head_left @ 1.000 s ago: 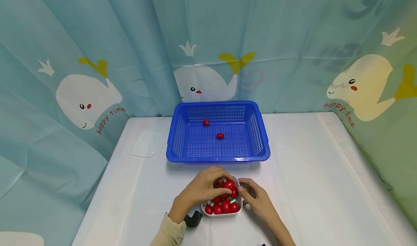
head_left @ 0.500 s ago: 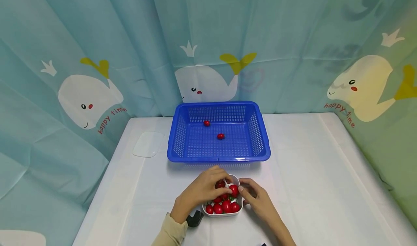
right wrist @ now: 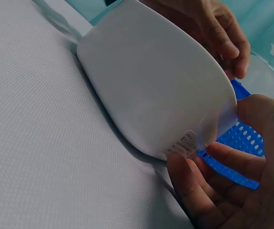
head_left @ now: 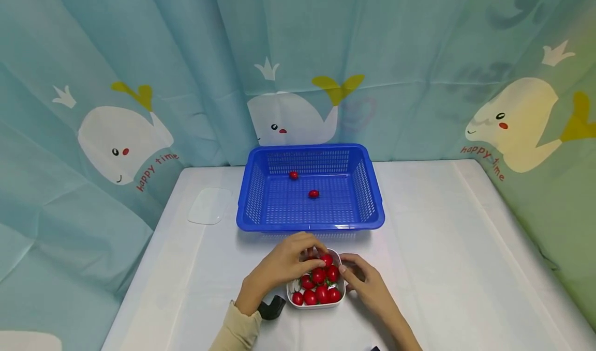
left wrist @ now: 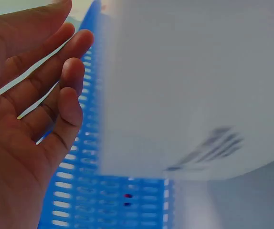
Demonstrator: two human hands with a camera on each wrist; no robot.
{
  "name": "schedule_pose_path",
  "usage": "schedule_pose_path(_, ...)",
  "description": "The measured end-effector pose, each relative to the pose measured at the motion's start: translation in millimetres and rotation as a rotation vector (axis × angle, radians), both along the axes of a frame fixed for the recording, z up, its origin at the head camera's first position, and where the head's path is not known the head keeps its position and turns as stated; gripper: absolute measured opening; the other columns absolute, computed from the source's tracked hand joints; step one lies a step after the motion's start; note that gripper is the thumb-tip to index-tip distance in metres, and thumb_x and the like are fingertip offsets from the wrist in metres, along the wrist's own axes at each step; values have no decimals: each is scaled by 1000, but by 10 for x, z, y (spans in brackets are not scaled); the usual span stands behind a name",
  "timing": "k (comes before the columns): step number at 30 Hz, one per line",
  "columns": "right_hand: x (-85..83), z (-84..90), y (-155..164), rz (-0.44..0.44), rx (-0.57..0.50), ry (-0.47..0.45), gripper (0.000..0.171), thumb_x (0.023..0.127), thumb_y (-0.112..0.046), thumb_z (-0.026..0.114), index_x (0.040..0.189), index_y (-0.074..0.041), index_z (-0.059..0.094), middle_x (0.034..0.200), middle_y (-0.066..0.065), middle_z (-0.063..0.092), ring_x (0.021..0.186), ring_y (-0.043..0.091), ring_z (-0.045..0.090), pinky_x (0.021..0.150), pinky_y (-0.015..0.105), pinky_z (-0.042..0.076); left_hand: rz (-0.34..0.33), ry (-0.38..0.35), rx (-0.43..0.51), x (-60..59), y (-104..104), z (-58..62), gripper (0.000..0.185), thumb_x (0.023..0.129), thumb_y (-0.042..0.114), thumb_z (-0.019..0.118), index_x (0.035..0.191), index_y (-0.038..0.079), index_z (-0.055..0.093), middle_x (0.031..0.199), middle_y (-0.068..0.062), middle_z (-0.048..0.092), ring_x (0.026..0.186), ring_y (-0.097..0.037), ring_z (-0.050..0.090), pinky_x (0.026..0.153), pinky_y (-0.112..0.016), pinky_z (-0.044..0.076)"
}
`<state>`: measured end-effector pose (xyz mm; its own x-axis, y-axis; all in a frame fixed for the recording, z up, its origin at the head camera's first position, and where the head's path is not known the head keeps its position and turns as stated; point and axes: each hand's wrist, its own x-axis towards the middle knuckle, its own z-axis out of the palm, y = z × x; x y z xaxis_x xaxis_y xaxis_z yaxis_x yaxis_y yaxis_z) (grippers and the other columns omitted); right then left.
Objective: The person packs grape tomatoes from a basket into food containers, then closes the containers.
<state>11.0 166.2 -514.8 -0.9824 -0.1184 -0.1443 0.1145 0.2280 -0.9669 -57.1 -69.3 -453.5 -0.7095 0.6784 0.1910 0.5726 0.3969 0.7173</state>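
**Picking cherry tomatoes out of the tub, basket barely started**

I read this as the pick step, mid-grab. My left hand (head_left: 279,268) is over the small white plastic tub (head_left: 292,302) of red cherry tomatoes (head_left: 318,284), fingers curled down at the far rim among the top fruit. From the head view I can't tell if a tomato is actually pinched yet; the left wrist view shows only loosely bent fingers w/ nothing visible between them, and most of that frame is blurred tub wall. My right hand (head_left: 365,284) sits against the tub's right side, thumb and fingers on its wall, steadying it; the right wrist view confirms fingers cupped round the white wall near a small label.

The tub stands on the white-clothed table (head_left: 442,247), just in front of the blue perforated plastic basket (head_left: 309,222), not touching it as far as I can see. Two red tomatoes lie in the basket: one near the back wall (head_left: 293,175), one about centre (head_left: 314,194), well apart. The tub looks close to full, so I judge the work early on.

Next move, I'd say: get a firm pinch on one tomato, lift clear w/o knocking neighbours out, carry over the near rim of the basket, release low so it doesn't bounce. Right hand should keep the tub from sliding.

A clear plastic lid (head_left: 210,205) lies left of the basket.
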Motion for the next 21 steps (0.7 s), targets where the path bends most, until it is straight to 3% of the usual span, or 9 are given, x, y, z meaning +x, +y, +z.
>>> schedule_pose_path(12, -9, 6, -4, -5, -2, -14, 38, 104, -23, 64, 136, -2, 62, 109, 18, 73, 84, 9, 67, 67, 27, 60, -31, 156, 7, -176, -92, 280, 20, 92, 18, 81, 110, 14, 74, 103, -3, 74, 89, -12, 61, 79, -28, 57)
schedule_pose_path(17, -7, 13, -9, -13, 2, -22, 39, 103, -23, 65, 136, -2, 62, 106, 17, 73, 83, 9, 66, 67, 26, 59, -16, 164, -5, -257, -82, 424, 21, 92, 17, 80, 111, 11, 74, 105, -4, 75, 89, -15, 63, 81, -26, 57)
schedule_pose_path(21, -6, 17, -14, -21, 0, -31, 39, 103, -23, 65, 135, -3, 63, 107, 17, 73, 82, 8, 66, 67, 26, 59, 39, 142, -19, -341, -58, 504, 23, 92, 18, 81, 113, 12, 74, 108, -3, 75, 90, -13, 63, 80, -24, 56)
